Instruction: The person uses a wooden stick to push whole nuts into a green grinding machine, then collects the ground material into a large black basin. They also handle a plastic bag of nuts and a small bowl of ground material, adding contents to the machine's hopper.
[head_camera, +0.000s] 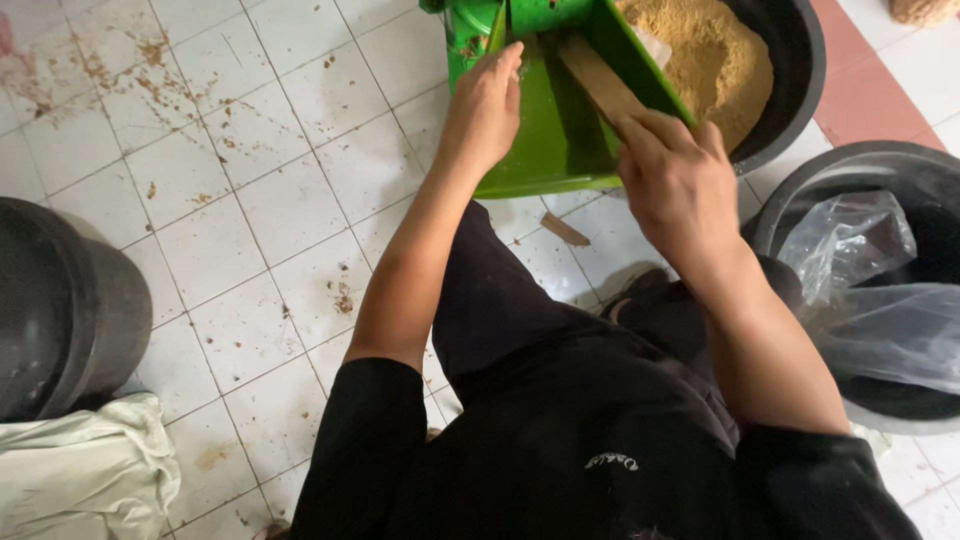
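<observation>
A green metal chute (545, 150) of a green machine slopes toward a black tub (795, 60) filled with tan, sawdust-like powder (715, 55). My left hand (485, 105) rests on the chute's left edge, fingers curled over it. My right hand (680, 180) grips a flat brown wooden stick (598, 78) that lies inside the chute and points up toward the machine. Both arms reach forward from black sleeves.
A second black tub (870, 165) lined with a clear plastic bag (860, 260) stands at the right. A black bucket (65, 310) and a white sack (85, 475) sit at the left. The white tiled floor (230, 220) is spotted with brown crumbs; a small wood scrap (565, 229) lies below the chute.
</observation>
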